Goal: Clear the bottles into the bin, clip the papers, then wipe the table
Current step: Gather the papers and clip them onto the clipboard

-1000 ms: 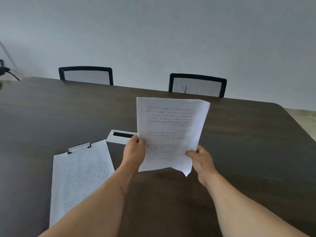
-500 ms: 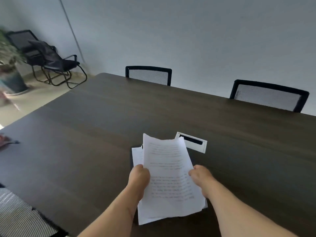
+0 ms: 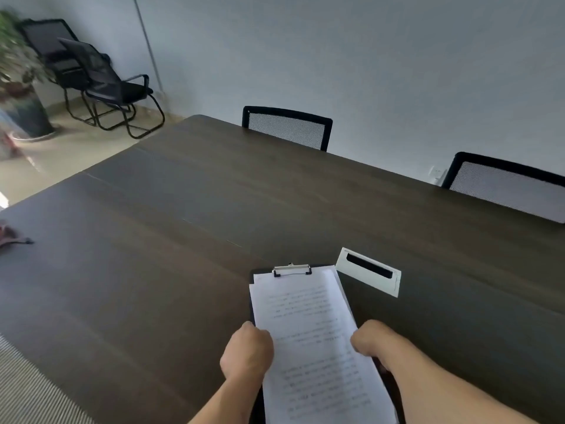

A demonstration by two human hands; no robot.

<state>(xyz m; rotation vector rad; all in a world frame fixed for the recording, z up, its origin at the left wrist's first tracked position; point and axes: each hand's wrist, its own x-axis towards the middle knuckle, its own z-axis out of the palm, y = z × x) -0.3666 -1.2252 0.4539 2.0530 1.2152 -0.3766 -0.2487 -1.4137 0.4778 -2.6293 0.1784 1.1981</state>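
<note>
We see the papers, white printed sheets with faint lines of text, lying flat on a dark clipboard on the dark wood table. Their top edges sit at the metal clip, slightly fanned and not squared up. Left hand grips the papers' left edge, fingers curled under, thumb on top. Right hand pinches the right edge, also curled tight. A white cable slot plate sits just beside the clipboard's top right corner. A reddish cloth lies at the table's far left edge.
</note>
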